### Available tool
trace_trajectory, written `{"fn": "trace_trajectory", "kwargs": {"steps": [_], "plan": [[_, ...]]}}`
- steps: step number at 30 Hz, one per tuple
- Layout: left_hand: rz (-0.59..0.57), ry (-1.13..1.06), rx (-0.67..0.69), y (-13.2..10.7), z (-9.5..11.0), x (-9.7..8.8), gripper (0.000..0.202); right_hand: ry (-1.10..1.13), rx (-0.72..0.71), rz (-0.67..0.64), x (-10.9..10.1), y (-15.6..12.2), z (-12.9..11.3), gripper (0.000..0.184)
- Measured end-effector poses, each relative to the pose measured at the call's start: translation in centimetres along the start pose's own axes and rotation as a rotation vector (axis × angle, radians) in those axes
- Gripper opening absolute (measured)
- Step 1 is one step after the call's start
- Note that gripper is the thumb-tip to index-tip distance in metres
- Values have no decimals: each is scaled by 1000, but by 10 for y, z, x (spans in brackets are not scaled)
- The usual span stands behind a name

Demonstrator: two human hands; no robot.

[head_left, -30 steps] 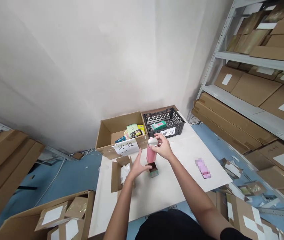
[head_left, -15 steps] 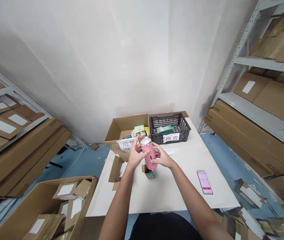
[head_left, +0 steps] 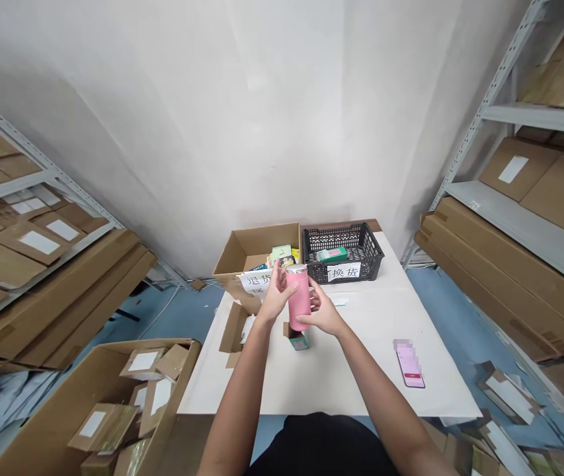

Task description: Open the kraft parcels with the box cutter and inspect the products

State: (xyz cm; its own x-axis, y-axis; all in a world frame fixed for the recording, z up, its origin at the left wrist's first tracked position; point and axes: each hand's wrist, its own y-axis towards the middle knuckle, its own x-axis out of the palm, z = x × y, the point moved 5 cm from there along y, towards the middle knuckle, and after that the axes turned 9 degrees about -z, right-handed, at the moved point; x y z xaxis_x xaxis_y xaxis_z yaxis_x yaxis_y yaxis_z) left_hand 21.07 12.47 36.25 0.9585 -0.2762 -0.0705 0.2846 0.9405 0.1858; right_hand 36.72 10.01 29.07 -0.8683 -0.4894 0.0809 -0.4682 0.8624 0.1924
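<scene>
Above the table I hold a pink tumbler with a silver lid, nearly upright, between both hands. My left hand grips its upper left side, thumb across the front. My right hand is closed on the lower right side, its thumb near the base. Below the tumbler stands a small green box with its brown flap raised. Left of it, partly behind my left forearm, lies an opened cardboard box with white wrapping inside.
At the table's back stand a labelled cardboard box of small packages and a black crate holding a green box. A phone lies on the right. Shelves of cartons flank the table; a large carton of parcels stands front left.
The tumbler has turned in my hands, so the dark mark on its front no longer shows. It is more upright. The whole view has shifted slightly.
</scene>
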Motion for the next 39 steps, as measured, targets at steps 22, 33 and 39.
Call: {"fn": "trace_trajectory", "kwargs": {"steps": [22,33,39], "plan": [[54,-98,15,15,-6,-15,131,-141,-22,228,7,-1,-5,132],[53,-214,32,14,-15,-16,131,-202,3,273,19,-3,1,129],[19,-123,49,15,-22,-20,115,-195,32,298,19,-3,9,125]]}}
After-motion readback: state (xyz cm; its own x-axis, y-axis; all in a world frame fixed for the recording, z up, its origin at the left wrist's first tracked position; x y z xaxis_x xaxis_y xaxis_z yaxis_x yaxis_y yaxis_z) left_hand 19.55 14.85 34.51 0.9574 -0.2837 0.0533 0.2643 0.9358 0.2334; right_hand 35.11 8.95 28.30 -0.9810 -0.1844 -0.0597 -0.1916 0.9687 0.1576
